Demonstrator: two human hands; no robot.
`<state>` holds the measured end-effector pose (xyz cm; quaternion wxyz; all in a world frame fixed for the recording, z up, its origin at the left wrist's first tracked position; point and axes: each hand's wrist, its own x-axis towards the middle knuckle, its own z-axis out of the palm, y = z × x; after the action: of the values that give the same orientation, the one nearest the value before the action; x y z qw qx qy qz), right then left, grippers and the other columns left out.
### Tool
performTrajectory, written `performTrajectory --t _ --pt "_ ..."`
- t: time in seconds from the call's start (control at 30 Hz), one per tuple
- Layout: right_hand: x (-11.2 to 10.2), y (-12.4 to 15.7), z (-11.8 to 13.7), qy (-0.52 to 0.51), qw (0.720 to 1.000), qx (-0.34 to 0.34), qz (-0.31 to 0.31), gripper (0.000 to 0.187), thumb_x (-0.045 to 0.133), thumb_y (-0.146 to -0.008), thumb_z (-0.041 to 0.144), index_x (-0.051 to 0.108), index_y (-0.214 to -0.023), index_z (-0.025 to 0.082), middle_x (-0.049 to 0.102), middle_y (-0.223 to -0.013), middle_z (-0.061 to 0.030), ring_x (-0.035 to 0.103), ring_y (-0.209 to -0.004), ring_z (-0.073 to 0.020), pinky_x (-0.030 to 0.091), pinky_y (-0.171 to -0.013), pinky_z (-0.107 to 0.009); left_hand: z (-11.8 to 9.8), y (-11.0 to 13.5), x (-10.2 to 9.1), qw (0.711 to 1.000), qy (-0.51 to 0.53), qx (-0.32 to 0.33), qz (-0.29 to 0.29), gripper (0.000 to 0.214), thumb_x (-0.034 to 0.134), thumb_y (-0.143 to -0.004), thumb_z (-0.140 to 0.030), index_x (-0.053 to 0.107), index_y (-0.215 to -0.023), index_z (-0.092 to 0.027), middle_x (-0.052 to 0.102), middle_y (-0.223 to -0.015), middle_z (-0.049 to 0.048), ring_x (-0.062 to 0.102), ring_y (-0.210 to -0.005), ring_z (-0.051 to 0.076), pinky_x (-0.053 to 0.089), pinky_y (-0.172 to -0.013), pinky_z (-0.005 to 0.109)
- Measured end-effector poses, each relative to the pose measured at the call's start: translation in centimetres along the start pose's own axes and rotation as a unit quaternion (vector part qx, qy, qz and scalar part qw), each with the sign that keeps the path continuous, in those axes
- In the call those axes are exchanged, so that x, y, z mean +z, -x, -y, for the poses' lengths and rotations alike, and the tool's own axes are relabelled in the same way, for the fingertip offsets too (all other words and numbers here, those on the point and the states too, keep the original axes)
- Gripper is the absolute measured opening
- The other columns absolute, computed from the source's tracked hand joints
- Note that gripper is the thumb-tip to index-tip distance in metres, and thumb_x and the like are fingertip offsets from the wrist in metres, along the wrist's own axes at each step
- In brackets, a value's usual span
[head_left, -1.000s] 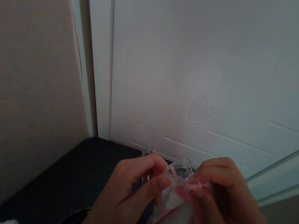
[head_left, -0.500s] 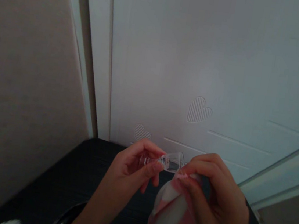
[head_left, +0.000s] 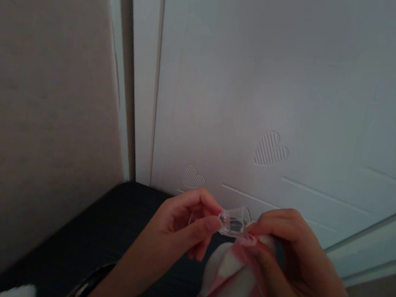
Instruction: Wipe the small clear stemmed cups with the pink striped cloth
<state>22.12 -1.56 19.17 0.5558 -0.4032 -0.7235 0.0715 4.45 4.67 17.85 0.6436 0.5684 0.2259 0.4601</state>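
A small clear stemmed glass (head_left: 236, 221) lies sideways between my hands, its mouth towards the right. My left hand (head_left: 187, 225) is closed around its stem, with thumb and fingers pinching near the base of the bowl. My right hand (head_left: 292, 265) pinches a pink and white striped cloth (head_left: 230, 288) at the glass's rim. Most of the cloth hangs down below the right fingers. The foot of the glass is partly hidden behind the left fingers.
Beneath my hands is a dark tabletop (head_left: 99, 218). A dark round-edged object (head_left: 85, 285) sits under my left forearm, and something white and fluffy (head_left: 17, 293) is at the bottom left. A white panel with heart grooves (head_left: 271, 149) stands behind, beside a beige wall (head_left: 43, 97).
The whole view has shifted slightly, so the hands, glass and cloth appear a little further right. Both hands keep their hold on the glass and cloth.
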Motion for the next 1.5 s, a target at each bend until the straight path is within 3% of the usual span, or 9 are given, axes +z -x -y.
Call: performTrajectory --t 0.2,0.4,0.6,0.8,0.9,1.1,1.27,1.5 --pt "0.0 0.0 0.1 0.009 1.0 -0.006 -0.007 0.022 0.065 -0.09 0.004 0.068 -0.098 0.024 0.063 -0.091 0.0023 0.062 -0.085 -0.011 0.05 -0.071 -0.023 -0.3 0.2 0.0 0.999 -0.024 0.026 -0.008 0.024 0.076 -0.086 -0.04 0.066 -0.086 -0.018 0.056 -0.063 -0.0057 0.047 -0.049 0.006 0.035 -0.043 0.015" --pt "-0.1 -0.3 0.2 0.031 0.999 -0.023 0.007 0.018 0.065 -0.09 0.006 0.068 -0.093 0.023 0.065 -0.087 0.0024 0.063 -0.079 -0.0105 0.05 -0.066 -0.022 -0.4 0.2 0.3 0.996 -0.066 0.043 -0.042 0.029 0.086 -0.071 -0.017 0.064 -0.088 -0.021 0.056 -0.067 -0.0078 0.048 -0.058 0.007 0.038 -0.05 0.015" --pt "0.0 -0.2 0.7 0.026 1.0 -0.006 -0.009 0.016 0.068 -0.089 0.008 0.069 -0.092 0.024 0.066 -0.086 0.0022 0.063 -0.078 -0.0115 0.05 -0.066 -0.024 -0.9 0.3 0.2 0.984 -0.151 0.067 -0.062 0.012 0.078 -0.082 -0.028 0.069 -0.083 -0.02 0.06 -0.066 -0.0055 0.05 -0.057 0.009 0.038 -0.05 0.019" --pt "0.1 -0.3 0.1 0.023 0.999 -0.027 -0.01 0.021 0.067 -0.088 0.004 0.069 -0.094 0.024 0.065 -0.087 0.0011 0.063 -0.078 -0.0131 0.05 -0.065 -0.025 -0.8 0.0 0.5 0.98 -0.187 0.06 -0.019 0.023 0.064 -0.093 -0.034 0.066 -0.076 -0.018 0.055 -0.059 -0.0055 0.048 -0.052 0.01 0.037 -0.05 0.022" --pt "-0.1 -0.3 0.0 0.027 1.0 -0.012 -0.004 0.021 0.066 -0.089 0.005 0.069 -0.095 0.024 0.065 -0.088 0.0017 0.063 -0.08 -0.0123 0.05 -0.066 -0.024 -0.4 0.1 0.7 0.972 -0.223 0.073 -0.026 0.028 0.057 -0.098 -0.037 0.066 -0.078 -0.019 0.058 -0.066 -0.0033 0.051 -0.06 0.012 0.037 -0.055 0.023" --pt "-0.3 -0.1 0.1 0.037 0.999 -0.01 -0.014 0.021 0.064 -0.091 0.005 0.067 -0.097 0.025 0.064 -0.09 0.0032 0.062 -0.084 -0.0102 0.049 -0.071 -0.022 0.2 0.7 0.9 0.965 -0.252 0.07 -0.031 0.016 0.074 -0.087 -0.034 0.063 -0.092 -0.023 0.052 -0.069 -0.0072 0.048 -0.061 0.012 0.037 -0.055 0.022" --pt "-0.2 -0.2 -0.2 0.042 0.999 -0.012 -0.023 0.018 0.064 -0.091 0.007 0.066 -0.095 0.024 0.063 -0.088 0.0033 0.061 -0.082 -0.01 0.049 -0.069 -0.022 0.6 0.3 1.2 0.962 -0.263 0.063 -0.034 0.011 0.068 -0.092 -0.031 0.063 -0.089 -0.022 0.058 -0.073 -0.0053 0.054 -0.065 0.013 0.041 -0.059 0.022" --pt "-0.4 0.0 -0.1 0.03 0.999 -0.002 -0.026 0.021 0.065 -0.09 0.005 0.068 -0.099 0.025 0.064 -0.092 0.0018 0.061 -0.085 -0.0123 0.049 -0.072 -0.025 0.0 0.2 0.8 0.957 -0.263 0.124 -0.004 0.02 0.065 -0.095 -0.033 0.065 -0.079 -0.02 0.058 -0.072 -0.0044 0.052 -0.066 0.012 0.037 -0.062 0.023"
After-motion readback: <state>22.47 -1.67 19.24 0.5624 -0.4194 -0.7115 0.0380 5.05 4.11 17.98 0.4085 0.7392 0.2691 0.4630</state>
